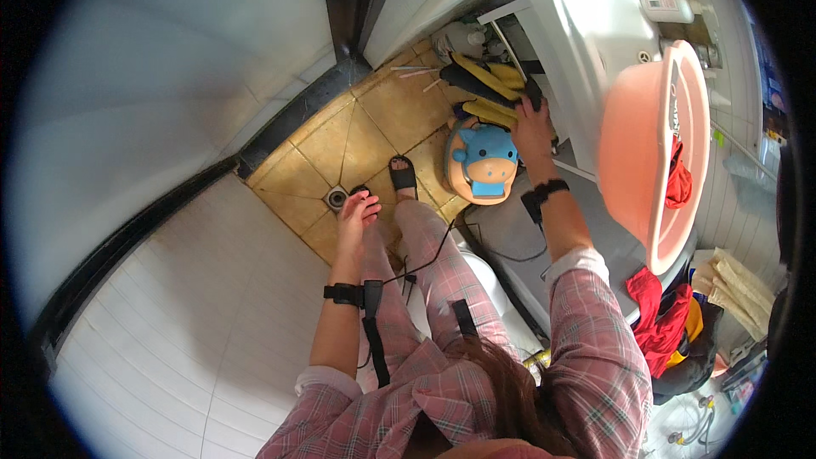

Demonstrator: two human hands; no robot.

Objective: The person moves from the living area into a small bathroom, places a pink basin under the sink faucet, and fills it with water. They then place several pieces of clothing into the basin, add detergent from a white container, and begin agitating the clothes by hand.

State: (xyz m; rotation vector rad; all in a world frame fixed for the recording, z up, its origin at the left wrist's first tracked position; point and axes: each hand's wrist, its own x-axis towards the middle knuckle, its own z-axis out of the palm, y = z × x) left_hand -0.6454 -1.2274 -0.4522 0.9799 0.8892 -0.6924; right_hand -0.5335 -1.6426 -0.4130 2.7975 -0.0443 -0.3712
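My right hand (534,131) reaches down beside the white washbasin, its fingers against the black end of a yellow-and-black soft item (488,80). Whether the fingers grip it is hard to see. Another yellow-and-black piece (488,111) lies just below it, partly behind my hand. Close to my right wrist sits a child's plastic seat with a blue-and-peach cow face (488,162). My left hand (358,210) hovers above the tiled floor near the round drain (336,198), fingers apart and holding nothing. Both wrists wear black straps.
A pink plastic basin (631,146) with red cloth inside tilts beside the white washbasin (583,13). Below it is a grey lid-like surface (510,229). Red and dark clothes (669,325) lie at right. Thin black cables (440,245) cross my legs. A dark door frame (293,102) edges the tiles.
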